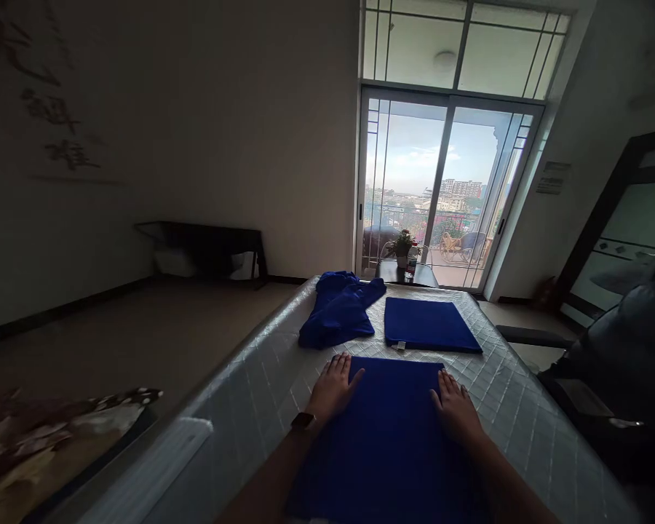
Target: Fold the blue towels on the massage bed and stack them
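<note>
A flat blue folded cloth [387, 437] lies nearest me on the quilted, silvery mattress [262, 407]. On its far left corner rests my left hand [335, 382], palm down with fingers stretched out; a dark watch [303, 420] is on that wrist. My right hand [454, 400] lies flat along the cloth's far right edge, fingers extended and a ring on one of them. Beyond them sits a second blue folded piece [431, 324] with a small white tag at its near edge. Left of that is a crumpled blue garment [341, 309].
A dark table [409, 273] with a potted plant [402, 246] and a bottle [412, 260] stands past the mattress, before sliding glass doors. A black chair [627, 364] is on the right. Heaped fabric [44, 444] lies at lower left; a dark low bench [207, 247] stands by the wall.
</note>
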Tool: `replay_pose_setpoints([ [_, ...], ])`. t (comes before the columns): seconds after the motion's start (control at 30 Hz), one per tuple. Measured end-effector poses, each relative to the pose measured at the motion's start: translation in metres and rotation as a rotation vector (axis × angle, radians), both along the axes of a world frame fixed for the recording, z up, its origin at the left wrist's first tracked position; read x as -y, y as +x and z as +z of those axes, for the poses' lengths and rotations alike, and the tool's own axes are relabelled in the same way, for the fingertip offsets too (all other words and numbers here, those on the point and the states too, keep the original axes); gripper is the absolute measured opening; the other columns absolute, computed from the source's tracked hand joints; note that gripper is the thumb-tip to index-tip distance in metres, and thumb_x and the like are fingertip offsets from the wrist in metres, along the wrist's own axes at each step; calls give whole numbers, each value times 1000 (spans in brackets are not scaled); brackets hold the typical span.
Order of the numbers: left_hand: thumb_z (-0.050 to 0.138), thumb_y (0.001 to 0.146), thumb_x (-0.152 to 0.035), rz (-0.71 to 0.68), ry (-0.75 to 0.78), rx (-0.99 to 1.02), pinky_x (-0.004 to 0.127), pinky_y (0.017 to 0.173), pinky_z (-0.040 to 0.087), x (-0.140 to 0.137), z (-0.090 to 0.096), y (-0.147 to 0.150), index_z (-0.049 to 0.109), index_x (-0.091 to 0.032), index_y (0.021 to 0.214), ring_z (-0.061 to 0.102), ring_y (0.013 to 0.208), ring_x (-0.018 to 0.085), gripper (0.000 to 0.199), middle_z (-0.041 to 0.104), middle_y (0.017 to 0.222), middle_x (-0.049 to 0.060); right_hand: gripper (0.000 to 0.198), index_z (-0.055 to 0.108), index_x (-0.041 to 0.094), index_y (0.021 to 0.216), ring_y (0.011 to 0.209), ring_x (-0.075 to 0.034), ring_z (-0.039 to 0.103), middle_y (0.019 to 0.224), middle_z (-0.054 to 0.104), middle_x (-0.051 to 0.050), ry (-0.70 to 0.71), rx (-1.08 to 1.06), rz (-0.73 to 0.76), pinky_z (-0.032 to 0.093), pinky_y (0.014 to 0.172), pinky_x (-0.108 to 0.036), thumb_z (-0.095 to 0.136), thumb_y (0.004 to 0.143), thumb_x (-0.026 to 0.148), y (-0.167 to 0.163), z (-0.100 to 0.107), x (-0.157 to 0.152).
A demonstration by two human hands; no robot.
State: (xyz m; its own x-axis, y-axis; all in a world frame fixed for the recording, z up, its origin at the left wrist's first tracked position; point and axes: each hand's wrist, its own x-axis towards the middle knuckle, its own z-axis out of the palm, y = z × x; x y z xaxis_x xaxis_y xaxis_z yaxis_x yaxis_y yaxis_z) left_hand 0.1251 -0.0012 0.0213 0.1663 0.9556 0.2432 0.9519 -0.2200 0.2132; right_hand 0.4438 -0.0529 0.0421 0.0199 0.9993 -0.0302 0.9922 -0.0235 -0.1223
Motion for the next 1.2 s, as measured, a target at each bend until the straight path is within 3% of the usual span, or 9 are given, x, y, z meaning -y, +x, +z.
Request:
replay_pose_setpoints([
  [0.27,6,100,-65,20,-35,-24,45,123,21,1,4,3,39,-3,152,29,151,29,87,36,161,18,68,21,11,159,155,-22,9,168,14,-7,25,-1,59,14,124,-42,17,101,47,0,6,19],
  [0.57,6,100,-66,16,-40,-35,43,124,19,3,6,4,38,-4,153,27,152,28,87,34,161,18,70,17,13,160,155,-20,7,168,11,-2,-20,-39,48,9,125,-42,14,101,50,0,-1,32],
  [0.8,13,100,-67,119,-80,-68,50,123,22,5,12,4,35,-5,154,26,152,30,85,31,162,19,70,15,12,160,155,-20,3,168,8,-3,-22,-82,46,6,125,-41,15,101,50,1,2,35],
  [0.9,14,103,-61,32,-3,-89,51,123,23,16,18,29,38,-3,152,27,151,31,79,36,160,20,68,14,12,159,155,-21,5,168,10,-4,-16,-96,46,5,125,-42,16,102,47,0,1,35],
  [1.1,23,104,-59,-490,77,-74,47,124,27,62,20,136,33,-12,156,26,152,25,71,34,162,14,65,18,11,159,155,-24,7,167,14,-8,8,-110,60,9,125,-44,20,102,43,0,2,38],
  [1.2,21,106,-54,-571,74,-49,48,124,27,72,16,171,31,-14,157,26,152,24,66,35,162,13,60,23,16,159,155,-25,7,167,12,-7,20,-67,108,10,124,-46,23,101,34,1,1,40],
])
